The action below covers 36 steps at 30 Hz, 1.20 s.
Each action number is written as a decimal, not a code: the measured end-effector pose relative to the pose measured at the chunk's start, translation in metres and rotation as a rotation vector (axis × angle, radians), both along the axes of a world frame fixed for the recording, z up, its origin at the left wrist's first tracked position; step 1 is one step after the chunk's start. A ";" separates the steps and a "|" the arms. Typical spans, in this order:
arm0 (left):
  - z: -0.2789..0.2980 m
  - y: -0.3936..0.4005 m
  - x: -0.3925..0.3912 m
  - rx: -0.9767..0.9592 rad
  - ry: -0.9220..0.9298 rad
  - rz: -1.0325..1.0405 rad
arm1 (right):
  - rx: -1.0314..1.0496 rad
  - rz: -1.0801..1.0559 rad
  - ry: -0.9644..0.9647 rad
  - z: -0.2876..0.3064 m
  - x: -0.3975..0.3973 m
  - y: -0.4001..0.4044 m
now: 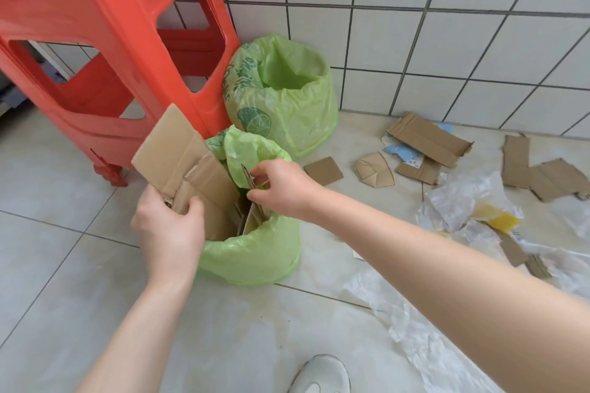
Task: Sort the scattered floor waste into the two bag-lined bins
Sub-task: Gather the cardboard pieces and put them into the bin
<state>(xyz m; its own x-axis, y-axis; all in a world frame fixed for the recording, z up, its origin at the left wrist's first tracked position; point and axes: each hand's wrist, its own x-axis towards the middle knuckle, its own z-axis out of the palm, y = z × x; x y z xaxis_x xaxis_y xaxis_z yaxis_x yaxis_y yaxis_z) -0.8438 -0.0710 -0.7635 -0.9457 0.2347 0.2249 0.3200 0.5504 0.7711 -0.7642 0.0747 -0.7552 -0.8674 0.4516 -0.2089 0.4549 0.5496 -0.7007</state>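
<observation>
Two bins lined with green bags stand on the tiled floor. The near bin (255,252) holds cardboard pieces standing on end. The far bin (287,96) by the wall looks empty inside. My left hand (169,226) grips a large folded cardboard sheet (178,153) that leans over the near bin's left rim. Over the same bin's opening, my right hand (281,188) pinches a thin cardboard strip (249,179). More cardboard scraps (427,137) and crumpled clear plastic (463,201) lie scattered to the right.
A red plastic stool (105,41) stands directly left of the bins, touching them. A yellow piece (498,217) lies among the plastic. Clear film (415,338) stretches along the floor at lower right. My white shoe (322,376) is at the bottom edge. The white tiled wall (447,25) is behind.
</observation>
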 end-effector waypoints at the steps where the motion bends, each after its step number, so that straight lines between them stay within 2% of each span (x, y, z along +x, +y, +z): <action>1: 0.000 -0.001 -0.001 -0.016 0.034 0.025 | -0.007 -0.003 0.015 0.001 0.001 0.000; 6: 0.002 0.000 0.001 -0.114 0.162 0.002 | -0.007 -0.019 0.063 0.002 0.009 0.001; 8: -0.001 0.004 0.004 -0.227 0.107 -0.074 | -0.010 -0.038 0.085 0.002 0.011 0.002; 13: -0.014 0.018 0.004 -0.493 -0.180 -0.260 | -0.043 -0.105 0.144 0.005 0.019 0.008; 15: -0.010 0.023 0.002 -0.476 -0.222 -0.265 | -0.055 -0.150 0.182 0.006 0.025 0.013; 17: -0.003 0.025 0.003 -0.410 -0.189 -0.239 | -0.080 -0.205 0.209 0.006 0.033 0.020; 24: 0.032 0.031 0.033 -0.261 0.227 -0.214 | -0.133 -0.386 0.204 -0.006 0.070 0.048; 28: 0.036 0.043 0.050 -0.218 0.413 -0.292 | -0.196 -0.434 0.155 -0.022 0.096 0.059; 29: 0.035 0.044 0.053 -0.210 0.417 -0.329 | -0.197 -0.442 0.133 -0.028 0.101 0.062; 31: 0.011 0.076 0.111 -0.213 0.363 -0.534 | -0.222 -0.578 0.058 -0.047 0.174 0.080; 36: -0.033 0.081 0.127 -0.276 0.214 -0.667 | -0.264 -0.608 -0.036 -0.075 0.201 0.085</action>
<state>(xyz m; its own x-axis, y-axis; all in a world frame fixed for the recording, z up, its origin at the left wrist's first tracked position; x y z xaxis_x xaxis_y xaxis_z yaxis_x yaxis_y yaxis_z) -0.7172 0.0100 -0.7969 -0.5253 0.8169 0.2380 0.7808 0.3516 0.5165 -0.5630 0.1601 -0.8302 -0.4648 0.7879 -0.4040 0.6554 -0.0007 -0.7553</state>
